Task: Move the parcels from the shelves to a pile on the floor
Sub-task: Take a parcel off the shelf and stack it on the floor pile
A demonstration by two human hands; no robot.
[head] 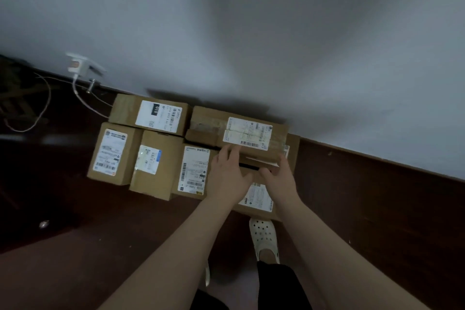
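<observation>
Your left hand (227,173) reaches to the near edge of the top box (241,133), fingers (232,152) fairly straight and close together, laid flat against its front face just under the white label. Your right hand (279,178) cups the near right corner of the same box: the thumb (265,171) points left along the front and the other fingers bend up round the corner, so it grips where the left only presses. Between your hands the box's front shows a pale flap and a dark gap; you cannot tell what is inside. The top box lies on the pile (161,184) on the floor (364,209), hard against the wall (251,33). Under it and your hands sits a lower box (259,199) with its own label, and a further box (293,148) shows at the right behind your right hand. To the left, all shut and labelled, stand a tall-label box (193,171), a middle box (153,163) and a left box (113,153), with the 010 box (151,114) behind them by the wall. A socket (80,65) with a plug hangs on the wall at left, and its cable (45,108) trails over the floor. Your white shoe (264,236) stands just short of the lower box.
</observation>
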